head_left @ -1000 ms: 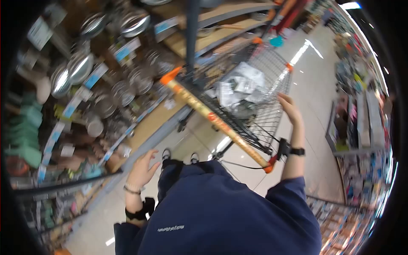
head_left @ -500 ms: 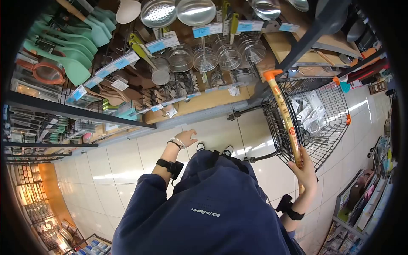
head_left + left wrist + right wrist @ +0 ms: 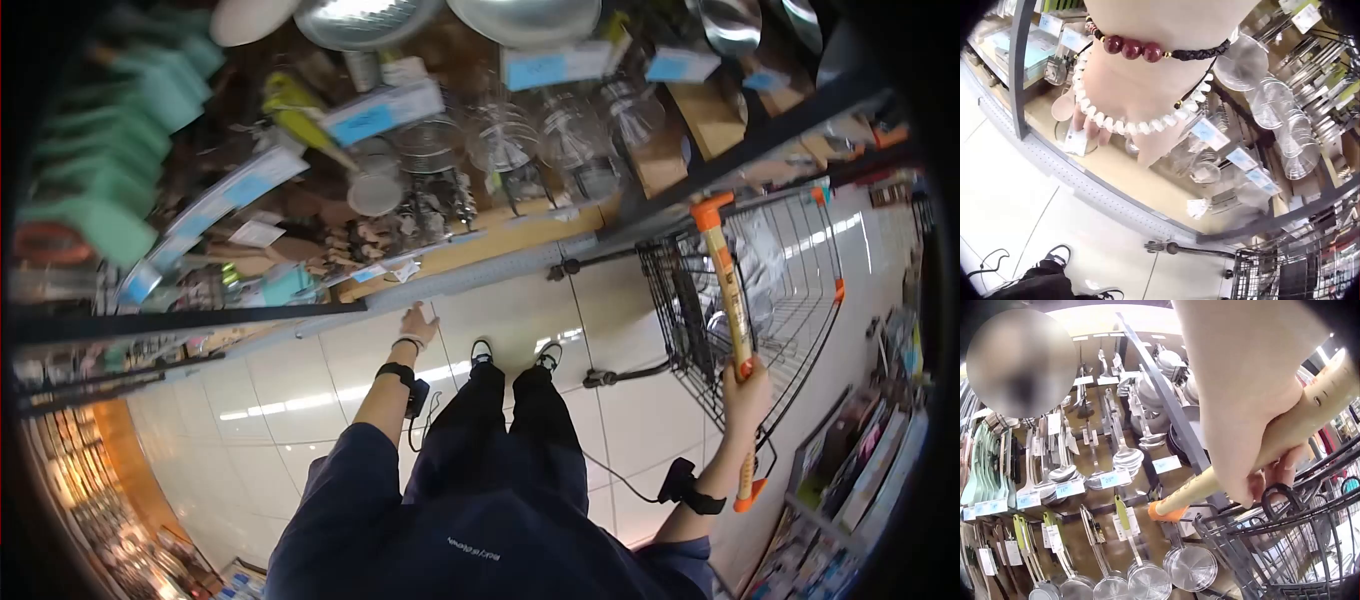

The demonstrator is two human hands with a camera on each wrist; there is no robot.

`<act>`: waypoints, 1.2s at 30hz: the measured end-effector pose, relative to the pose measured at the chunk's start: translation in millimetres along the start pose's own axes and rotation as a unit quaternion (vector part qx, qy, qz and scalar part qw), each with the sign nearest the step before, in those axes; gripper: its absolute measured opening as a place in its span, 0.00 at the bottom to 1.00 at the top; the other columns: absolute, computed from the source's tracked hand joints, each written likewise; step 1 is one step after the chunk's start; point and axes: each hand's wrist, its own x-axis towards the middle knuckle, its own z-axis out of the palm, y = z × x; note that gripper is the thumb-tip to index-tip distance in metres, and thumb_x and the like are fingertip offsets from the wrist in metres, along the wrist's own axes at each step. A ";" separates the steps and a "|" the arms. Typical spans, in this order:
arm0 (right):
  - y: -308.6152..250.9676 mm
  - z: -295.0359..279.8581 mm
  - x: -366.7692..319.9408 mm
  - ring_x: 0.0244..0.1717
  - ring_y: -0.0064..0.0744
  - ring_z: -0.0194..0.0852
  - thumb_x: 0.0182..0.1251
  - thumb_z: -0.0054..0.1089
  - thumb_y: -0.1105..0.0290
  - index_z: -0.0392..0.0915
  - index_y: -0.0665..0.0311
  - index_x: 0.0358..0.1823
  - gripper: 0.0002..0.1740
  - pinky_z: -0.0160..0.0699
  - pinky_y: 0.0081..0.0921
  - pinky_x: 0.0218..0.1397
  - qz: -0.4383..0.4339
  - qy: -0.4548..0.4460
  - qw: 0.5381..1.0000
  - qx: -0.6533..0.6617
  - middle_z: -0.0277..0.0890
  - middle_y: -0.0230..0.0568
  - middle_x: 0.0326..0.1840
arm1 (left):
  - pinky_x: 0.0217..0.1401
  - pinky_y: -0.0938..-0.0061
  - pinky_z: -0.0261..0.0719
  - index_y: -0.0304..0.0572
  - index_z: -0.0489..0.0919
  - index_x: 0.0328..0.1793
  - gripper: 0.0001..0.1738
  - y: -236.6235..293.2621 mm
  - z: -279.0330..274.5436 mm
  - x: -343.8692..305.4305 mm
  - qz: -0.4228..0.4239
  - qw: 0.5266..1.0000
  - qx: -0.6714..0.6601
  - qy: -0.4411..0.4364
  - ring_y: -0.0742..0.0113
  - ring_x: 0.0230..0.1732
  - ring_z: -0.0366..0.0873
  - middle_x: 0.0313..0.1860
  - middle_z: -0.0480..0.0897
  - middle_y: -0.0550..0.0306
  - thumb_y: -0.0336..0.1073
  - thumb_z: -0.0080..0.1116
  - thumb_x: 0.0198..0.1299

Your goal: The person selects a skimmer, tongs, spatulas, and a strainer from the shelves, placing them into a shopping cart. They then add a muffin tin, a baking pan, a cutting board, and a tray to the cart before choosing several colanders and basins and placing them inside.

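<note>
My right hand [image 3: 748, 395] grips the cream-coloured handle bar [image 3: 733, 300] of a black wire shopping cart [image 3: 815, 350]. Up close in the right wrist view, fingers curl under the handle bar [image 3: 1319, 403] near the wire basket [image 3: 1254, 528]. Shiny, clear-wrapped goods [image 3: 755, 260] lie in the cart. My left hand [image 3: 420, 328] hangs over the floor beside the shelf's lower edge, its fingers spread and nothing in them. Bracelets, one of white beads [image 3: 1141, 128], circle that wrist.
A shelf rack on the far side carries hanging strainers [image 3: 1191, 569], ladles [image 3: 1127, 456] and green spatulas [image 3: 979, 472]. A dark post [image 3: 740, 150] rises between rack sections. One cart leg with a caster [image 3: 600, 378] reaches toward my shoes [image 3: 548, 353]. Low shelves [image 3: 850, 440] stand at the right.
My right hand has gone from hanging free beside the cart to gripping its handle. The view has swung left, so the cart now appears further right. My left hand stays empty.
</note>
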 end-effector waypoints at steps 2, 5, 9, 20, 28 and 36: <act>4.3 2.8 -2.9 0.28 0.54 0.74 0.53 0.60 0.60 0.75 0.65 0.35 0.15 0.71 0.39 0.30 0.006 0.008 1.000 -0.005 0.73 0.54 0.24 | 0.56 0.59 0.69 0.41 0.61 0.60 0.36 -9.2 11.5 31.7 0.003 1.000 -0.019 0.021 0.41 0.53 0.71 0.51 0.72 0.35 0.48 0.62 0.48; 3.2 3.7 -10.2 0.27 0.55 0.72 0.54 0.60 0.64 0.75 0.66 0.38 0.15 0.69 0.39 0.28 -0.015 0.052 0.997 -0.057 0.73 0.53 0.23 | 0.58 0.60 0.68 0.37 0.60 0.61 0.37 -14.5 24.1 82.3 -0.007 0.994 -0.072 0.079 0.43 0.55 0.69 0.53 0.71 0.34 0.48 0.60 0.50; 24.2 17.5 -14.7 0.23 0.41 0.73 0.52 0.61 0.70 0.73 0.70 0.39 0.14 0.69 0.32 0.29 -0.023 0.125 0.990 -0.066 0.72 0.52 0.23 | 0.60 0.59 0.65 0.31 0.56 0.63 0.40 0.6 30.9 139.5 -0.034 0.987 -0.134 0.081 0.41 0.60 0.66 0.58 0.68 0.31 0.50 0.56 0.54; 60.1 14.5 -27.4 0.50 0.28 0.68 0.65 0.55 0.65 0.68 0.81 0.52 0.23 0.64 0.23 0.57 0.056 0.060 0.996 0.026 0.71 0.47 0.50 | 0.59 0.62 0.64 0.42 0.70 0.58 0.26 32.0 39.4 236.3 -0.002 0.986 -0.070 0.154 0.51 0.54 0.72 0.54 0.75 0.51 0.51 0.44 0.60; 31.8 4.8 -24.4 0.13 0.13 0.58 0.56 0.64 0.64 0.78 0.73 0.32 0.16 0.65 0.09 0.15 -0.027 0.031 0.999 0.031 0.73 0.41 0.18 | 0.59 0.64 0.64 0.41 0.70 0.58 0.25 59.0 27.4 240.8 0.022 0.947 -0.182 0.263 0.53 0.55 0.71 0.54 0.76 0.50 0.48 0.41 0.61; 9.1 7.5 -26.0 0.14 0.15 0.59 0.54 0.66 0.72 0.79 0.71 0.32 0.09 0.71 0.12 0.21 0.018 0.059 0.991 0.119 0.77 0.45 0.23 | 0.60 0.65 0.65 0.39 0.69 0.58 0.24 38.3 29.6 214.9 0.026 0.987 -0.019 0.156 0.54 0.57 0.70 0.54 0.76 0.49 0.45 0.37 0.61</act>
